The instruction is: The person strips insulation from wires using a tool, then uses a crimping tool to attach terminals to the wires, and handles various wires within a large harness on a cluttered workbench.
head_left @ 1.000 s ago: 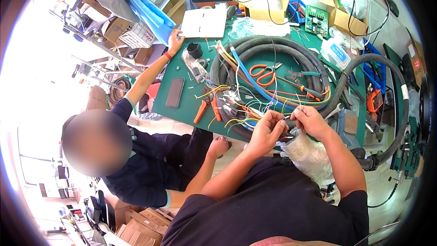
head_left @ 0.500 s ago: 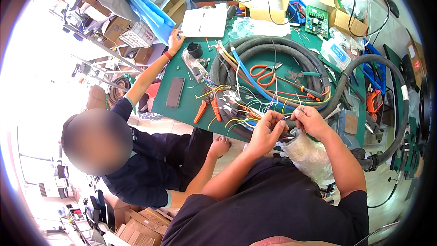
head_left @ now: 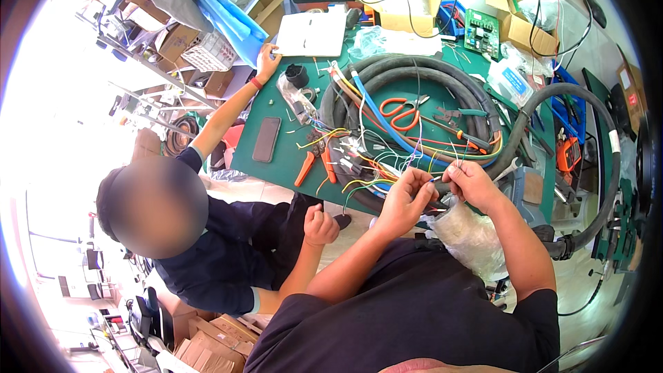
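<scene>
Close together over the table's near edge, my left hand (head_left: 406, 200) and my right hand (head_left: 471, 185) are both closed in a pinch. Between their fingertips runs a thin wire (head_left: 436, 179) with a small dark blue piece on it; its exact form is too small to tell. Beside my left hand a bundle of thin coloured wires (head_left: 373, 166) fans out, some with white tags. Below my fingers a cable end wrapped in clear plastic film (head_left: 468, 235) stands against my front. Behind my hands lies a thick black coiled cable (head_left: 407, 69), its blue, brown and yellow-green cores bared.
Orange-handled scissors (head_left: 400, 112), an orange-handled tool (head_left: 315, 162) and a phone (head_left: 266, 139) lie on the green table (head_left: 242, 155). At left a co-worker (head_left: 228, 242) rests one hand by a white notebook (head_left: 311, 36). Cardboard boxes (head_left: 404, 7) and a circuit board (head_left: 481, 33) stand at the back.
The co-worker's near hand has moved slightly left, away from the loose green wire end, and is now curled up. The co-worker's head has shifted a little right. My hands have hardly moved.
</scene>
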A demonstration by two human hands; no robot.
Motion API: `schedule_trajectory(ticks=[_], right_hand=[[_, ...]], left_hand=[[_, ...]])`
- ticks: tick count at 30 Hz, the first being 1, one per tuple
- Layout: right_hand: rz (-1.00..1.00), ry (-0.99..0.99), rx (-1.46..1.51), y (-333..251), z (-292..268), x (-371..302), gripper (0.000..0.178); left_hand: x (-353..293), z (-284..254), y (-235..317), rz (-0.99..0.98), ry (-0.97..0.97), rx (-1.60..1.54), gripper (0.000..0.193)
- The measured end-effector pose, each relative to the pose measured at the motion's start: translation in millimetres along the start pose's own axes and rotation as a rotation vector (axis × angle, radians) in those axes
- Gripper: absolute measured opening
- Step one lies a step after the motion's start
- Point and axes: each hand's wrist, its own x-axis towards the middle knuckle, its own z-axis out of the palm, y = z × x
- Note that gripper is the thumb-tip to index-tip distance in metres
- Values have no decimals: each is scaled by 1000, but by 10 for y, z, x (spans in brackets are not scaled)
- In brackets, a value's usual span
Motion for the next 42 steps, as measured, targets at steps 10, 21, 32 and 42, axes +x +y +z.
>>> schedule_trajectory(ticks=[10, 21, 32, 42], right_hand=[[16, -20, 1, 27, -5, 29, 26], [59, 9, -1, 9, 26, 37, 25], [76, 28, -14, 36, 38, 75, 26], [35, 8, -39, 61, 39, 83, 26]], left_hand=[[-10, 4, -29, -14, 23, -5, 9], [-144, -49, -105, 33, 53, 21, 11], [-249, -73, -147, 129, 133, 54, 11], [-323, -128, -102, 163, 62, 144, 12]])
